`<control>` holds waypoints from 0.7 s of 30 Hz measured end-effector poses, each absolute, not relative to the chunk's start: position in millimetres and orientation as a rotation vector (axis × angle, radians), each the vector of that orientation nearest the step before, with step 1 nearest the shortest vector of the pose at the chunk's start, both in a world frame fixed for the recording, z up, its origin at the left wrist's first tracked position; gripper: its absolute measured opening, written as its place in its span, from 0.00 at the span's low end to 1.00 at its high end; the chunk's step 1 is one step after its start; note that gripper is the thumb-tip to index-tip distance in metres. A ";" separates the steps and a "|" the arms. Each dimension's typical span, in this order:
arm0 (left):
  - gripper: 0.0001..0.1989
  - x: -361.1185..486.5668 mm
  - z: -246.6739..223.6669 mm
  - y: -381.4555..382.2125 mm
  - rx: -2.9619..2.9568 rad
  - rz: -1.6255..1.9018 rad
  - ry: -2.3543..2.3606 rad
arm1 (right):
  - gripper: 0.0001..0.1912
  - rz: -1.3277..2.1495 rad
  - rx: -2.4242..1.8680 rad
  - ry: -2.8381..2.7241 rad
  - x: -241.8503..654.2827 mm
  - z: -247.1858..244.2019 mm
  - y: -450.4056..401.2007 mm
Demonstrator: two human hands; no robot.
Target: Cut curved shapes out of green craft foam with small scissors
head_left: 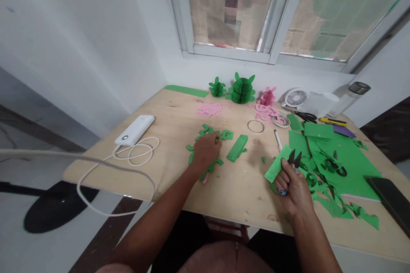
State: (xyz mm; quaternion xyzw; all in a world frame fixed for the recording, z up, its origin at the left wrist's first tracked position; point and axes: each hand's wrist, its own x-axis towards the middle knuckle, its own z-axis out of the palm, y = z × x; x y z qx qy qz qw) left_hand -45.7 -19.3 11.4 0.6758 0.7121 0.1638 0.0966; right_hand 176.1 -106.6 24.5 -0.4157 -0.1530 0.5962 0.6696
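Note:
Over a loose group of green paper cutouts on the wooden table, my left hand reaches down with its fingers pressed together; whatever its fingertips hold, if anything, is too small to make out. My right hand grips a folded green paper strip together with scissors, whose dark blades point up and stand apart. Between my hands lies another folded green strip. Green scraps are scattered to the right of my right hand.
Green and pink paper figures stand at the back near a small fan and a bottle. A power bank with a looped cable lies left. Green sheets and a phone are on the right.

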 end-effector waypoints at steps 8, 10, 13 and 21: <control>0.14 -87.3 -5.6 -29.3 2.137 0.136 2.104 | 0.27 1.387 -0.957 -0.353 166.3 19.5 -104.9; 0.14 -86.3 -6.7 -29.8 2.147 0.119 2.095 | 0.26 1.383 -0.966 -0.365 166.4 20.6 -105.8; 0.13 -87.3 -5.2 -28.0 2.134 0.111 2.071 | 0.27 1.374 -0.977 -0.375 168.6 21.8 -107.2; 0.12 -90.2 4.5 14.4 2.007 0.342 2.124 | 0.27 1.369 -0.979 -0.414 167.8 19.0 -105.4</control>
